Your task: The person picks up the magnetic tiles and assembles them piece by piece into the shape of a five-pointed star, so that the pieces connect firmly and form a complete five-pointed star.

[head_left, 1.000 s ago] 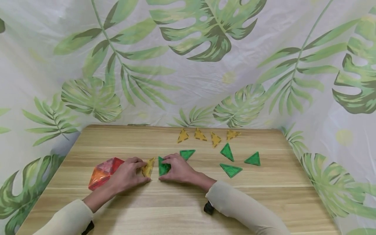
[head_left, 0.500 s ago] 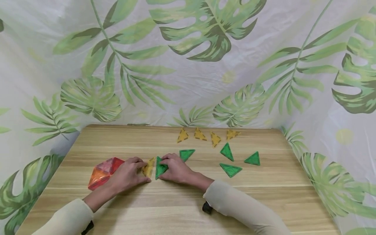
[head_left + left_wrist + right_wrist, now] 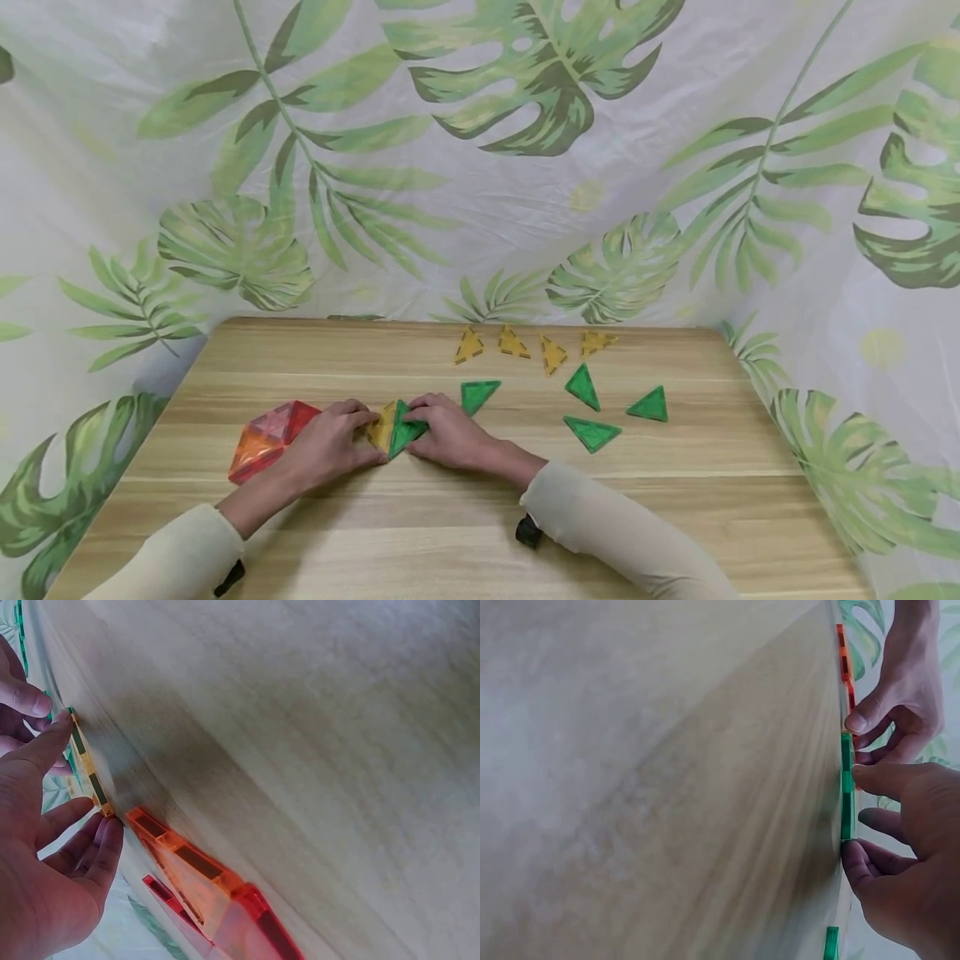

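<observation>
Flat on the table lie a yellow triangular magnetic tile [image 3: 382, 429] and a green triangular magnetic tile [image 3: 405, 432], side by side with their long edges together. My left hand [image 3: 336, 437] pinches the yellow tile between thumb and fingers. From the other side my right hand [image 3: 452, 433] pinches the green tile. In the left wrist view, the thumb and fingers sit at two corners of the yellow tile [image 3: 91, 774]. The right wrist view shows the green tile [image 3: 847, 787] edge-on between thumb and fingers. Parts of both tiles are hidden under the fingers.
Left of my left hand lies a joined group of red, pink and orange tiles [image 3: 258, 450], partly behind the forearm. Several loose yellow tiles [image 3: 513, 342] line the wooden table's [image 3: 480, 533] far edge. Several loose green tiles [image 3: 592, 433] lie to the right. A leaf-print cloth [image 3: 480, 208] hangs behind.
My right hand has slid the green tile left and turned it slightly, closing the gap to the yellow tile. The left hand has stayed almost still with the yellow tile.
</observation>
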Motion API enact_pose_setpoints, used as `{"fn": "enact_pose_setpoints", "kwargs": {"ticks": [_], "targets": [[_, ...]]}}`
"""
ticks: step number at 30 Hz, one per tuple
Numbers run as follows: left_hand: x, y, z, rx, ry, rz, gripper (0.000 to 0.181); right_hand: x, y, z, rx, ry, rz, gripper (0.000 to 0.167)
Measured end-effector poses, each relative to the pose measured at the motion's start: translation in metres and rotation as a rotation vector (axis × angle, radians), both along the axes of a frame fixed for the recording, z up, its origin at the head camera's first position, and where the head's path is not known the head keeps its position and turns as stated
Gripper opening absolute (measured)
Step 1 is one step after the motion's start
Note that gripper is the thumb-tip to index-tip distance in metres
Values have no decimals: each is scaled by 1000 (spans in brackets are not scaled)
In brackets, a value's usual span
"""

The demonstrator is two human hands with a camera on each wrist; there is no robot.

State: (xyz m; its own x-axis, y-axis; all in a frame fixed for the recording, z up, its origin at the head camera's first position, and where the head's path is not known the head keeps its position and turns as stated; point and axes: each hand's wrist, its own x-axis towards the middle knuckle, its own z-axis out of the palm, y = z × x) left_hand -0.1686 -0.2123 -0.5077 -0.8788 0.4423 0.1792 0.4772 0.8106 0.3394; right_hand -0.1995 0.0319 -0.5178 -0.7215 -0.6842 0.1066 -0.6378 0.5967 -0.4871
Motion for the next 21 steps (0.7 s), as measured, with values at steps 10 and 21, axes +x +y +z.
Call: {"fn": "enact_pose_setpoints", "kwargs": {"ticks": [10,21], "targets": [[-12,18,9,35,34,-25,62,-3,41,10,-98,-44,-30,40],[-31,60,16,57,-3,-62,71,0,103,25,-143,8,-79,41]]}}
